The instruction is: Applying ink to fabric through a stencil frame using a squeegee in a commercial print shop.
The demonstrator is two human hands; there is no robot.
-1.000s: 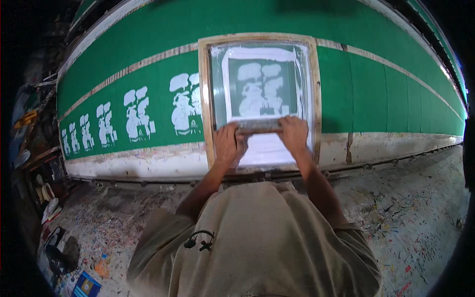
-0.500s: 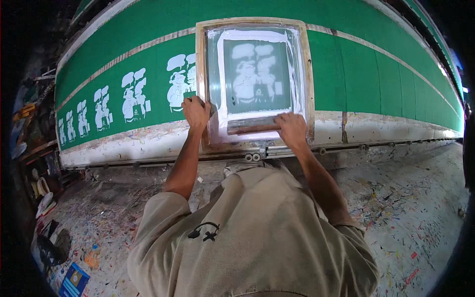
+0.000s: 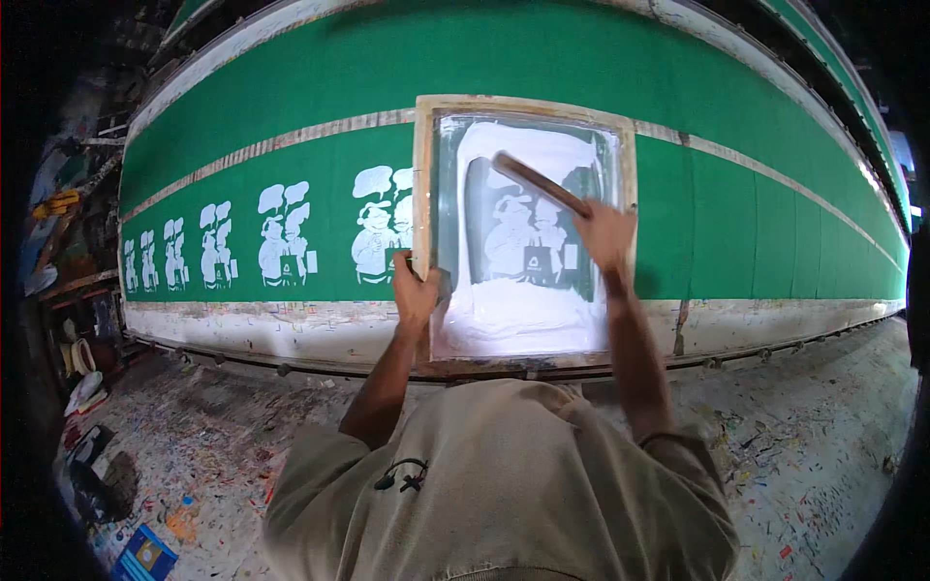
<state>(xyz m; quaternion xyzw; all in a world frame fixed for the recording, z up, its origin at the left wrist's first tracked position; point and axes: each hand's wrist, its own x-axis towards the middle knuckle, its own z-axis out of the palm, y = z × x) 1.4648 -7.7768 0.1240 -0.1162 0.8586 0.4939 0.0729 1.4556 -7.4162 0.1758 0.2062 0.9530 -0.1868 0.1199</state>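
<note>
A wooden-framed printing screen (image 3: pixel 422 174) lies on green fabric (image 3: pixel 717 232). My left hand (image 3: pixel 417 290) is closed on the screen frame's left side, toward the near corner. In my right hand (image 3: pixel 608 235) is a squeegee (image 3: pixel 539 183), gripped by one end and slanting across the upper part of the mesh. Thick white ink (image 3: pixel 523 315) spreads along the near end of the mesh, with more at the far end and down the left side. Through the middle shows a design of two cartoon figures. Whether the squeegee's edge touches the mesh is hard to tell.
A row of white figure prints (image 3: pixel 284 237) runs along the fabric to the left. A pale strip (image 3: pixel 262 329) and a rail (image 3: pixel 731 358) follow the table's near edge. The floor (image 3: pixel 775 484) is littered with coloured scraps; a blue packet (image 3: pixel 145 557) lies at lower left.
The squeegee has gone from the screen's near end to its far part and turned slantwise. White ink now lies thicker at the near end. The whole view has shifted; my left hand stays on the frame.
</note>
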